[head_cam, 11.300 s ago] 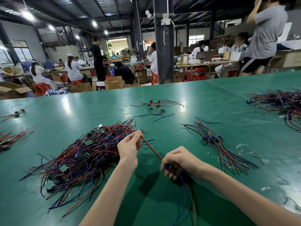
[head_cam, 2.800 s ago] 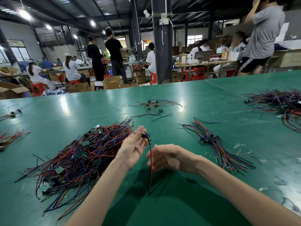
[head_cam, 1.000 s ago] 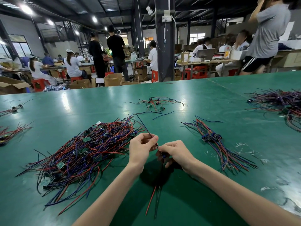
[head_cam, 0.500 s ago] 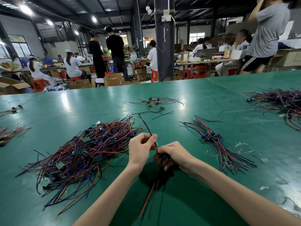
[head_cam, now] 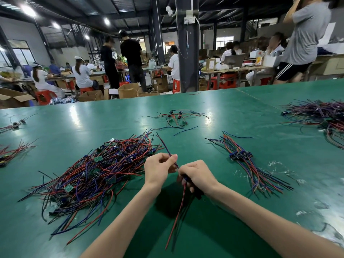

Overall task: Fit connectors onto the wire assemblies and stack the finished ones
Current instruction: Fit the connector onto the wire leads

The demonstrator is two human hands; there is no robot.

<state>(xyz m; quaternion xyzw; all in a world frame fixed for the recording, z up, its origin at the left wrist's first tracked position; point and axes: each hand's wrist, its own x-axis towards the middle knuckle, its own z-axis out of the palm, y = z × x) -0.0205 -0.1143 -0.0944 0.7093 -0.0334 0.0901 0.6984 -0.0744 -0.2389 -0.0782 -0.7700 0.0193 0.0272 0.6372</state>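
Fingers (head_cam: 174, 157) of left hand (head_cam: 160, 169): curled, thumb and forefinger pinched on a thin blue wire (head_cam: 164, 145), low over the green table (head_cam: 242, 108). Fingers of right hand (head_cam: 197, 175): curled in a fist round a dark connector (head_cam: 186, 179), largely hidden inside the grip, just beside the left fingertips. Blue wire: slanting up and away from the pinch, free end near the far edge of the tangled heap (head_cam: 96, 170). Red wire (head_cam: 176, 216) with darker strands alongside: trailing from under the right fist toward the viewer, between the two forearms. Whether the blue wire is seated in the connector: cannot tell. Tangled heap: red and blue wire assemblies with small green boards, left of the hands, spread wide on the table. Finished stack (head_cam: 243, 161): right of the hands and apart from them, wires laid roughly parallel, blue connectors grouped at the middle. White scraps (head_cam: 275, 164): scattered just right of that stack. Small cluster (head_cam: 176, 118) of wires and parts: farther back at table centre, one loose blue strand (head_cam: 186, 130) lying in front of it. Large dark pile (head_cam: 320, 114) of wires: far right edge. Two thin red bundles (head_cam: 13, 152): far left edge. Background: other workers seated and standing at benches, cardboard boxes, red stools.
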